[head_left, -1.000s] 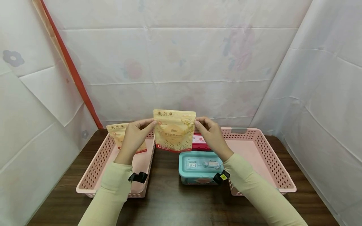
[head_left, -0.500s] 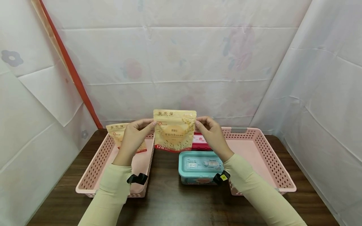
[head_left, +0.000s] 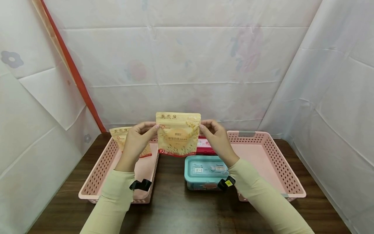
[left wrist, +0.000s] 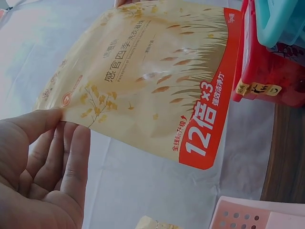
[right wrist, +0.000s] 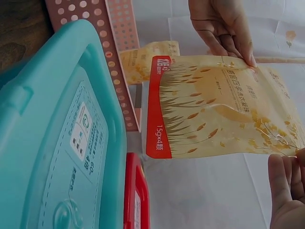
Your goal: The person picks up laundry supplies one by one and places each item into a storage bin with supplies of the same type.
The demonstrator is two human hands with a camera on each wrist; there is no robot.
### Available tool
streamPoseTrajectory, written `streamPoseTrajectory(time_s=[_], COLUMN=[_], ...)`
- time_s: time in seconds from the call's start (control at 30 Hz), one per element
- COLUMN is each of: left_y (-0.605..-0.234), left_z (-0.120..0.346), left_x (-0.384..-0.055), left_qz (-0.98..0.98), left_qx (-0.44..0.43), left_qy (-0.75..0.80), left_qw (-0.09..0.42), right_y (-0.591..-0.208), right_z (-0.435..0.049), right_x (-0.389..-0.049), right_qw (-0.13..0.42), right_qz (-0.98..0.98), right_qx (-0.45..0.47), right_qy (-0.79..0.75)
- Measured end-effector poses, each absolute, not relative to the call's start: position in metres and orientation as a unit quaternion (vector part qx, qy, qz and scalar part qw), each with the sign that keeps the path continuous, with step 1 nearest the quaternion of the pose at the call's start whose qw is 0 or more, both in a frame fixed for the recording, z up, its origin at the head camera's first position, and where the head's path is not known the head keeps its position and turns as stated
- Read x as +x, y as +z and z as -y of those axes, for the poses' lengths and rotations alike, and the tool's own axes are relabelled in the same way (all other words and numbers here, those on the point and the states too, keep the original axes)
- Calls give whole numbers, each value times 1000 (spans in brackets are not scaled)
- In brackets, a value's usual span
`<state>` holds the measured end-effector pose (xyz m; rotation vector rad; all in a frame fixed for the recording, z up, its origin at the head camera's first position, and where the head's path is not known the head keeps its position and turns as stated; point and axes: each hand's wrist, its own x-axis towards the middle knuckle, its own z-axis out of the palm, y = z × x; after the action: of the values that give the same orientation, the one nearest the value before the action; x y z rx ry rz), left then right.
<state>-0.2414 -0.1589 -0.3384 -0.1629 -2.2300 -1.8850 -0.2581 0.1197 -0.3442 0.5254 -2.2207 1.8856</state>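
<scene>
A yellow laundry-pod pouch (head_left: 178, 135) with a red bottom band is held upright in the air between both hands, its printed front facing me. At its left edge, my left hand (head_left: 138, 141) pinches the pouch between thumb and fingers; the left wrist view shows this left hand (left wrist: 43, 167) close up. My right hand (head_left: 219, 139) pinches the opposite edge in the same way, and only part of this right hand (right wrist: 288, 186) shows in the right wrist view. Behind my left hand, a second yellow pouch (head_left: 118, 135) leans in the left pink basket (head_left: 87, 191).
Below the held pouch, a teal lidded box (head_left: 203, 169) stands on the dark wooden table (head_left: 175, 211). A red box (head_left: 205, 150) sits behind it, partly hidden. To the right is another pink basket (head_left: 280, 165). Pale patterned cloth (head_left: 187, 65) surrounds the table.
Both hands and the held pouch have shifted very slightly left. The grip on the pouch is unchanged, and the boxes and baskets stay where they were.
</scene>
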Motion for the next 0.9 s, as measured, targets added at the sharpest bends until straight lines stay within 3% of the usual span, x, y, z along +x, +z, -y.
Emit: streamPoseTrajectory(time_s=[0.23, 0.9], left_y=[-338, -346], left_z=[163, 202], left_x=[-236, -224], left_qz=[745, 723], left_qx=[-75, -29], left_qy=[-651, -666], left_qw=[127, 181], right_y=[-344, -353], right_z=[-113, -69], right_x=[-255, -252], right_qw=[94, 54], right_qz=[733, 710], right_qx=[191, 217], right_qy=[646, 668])
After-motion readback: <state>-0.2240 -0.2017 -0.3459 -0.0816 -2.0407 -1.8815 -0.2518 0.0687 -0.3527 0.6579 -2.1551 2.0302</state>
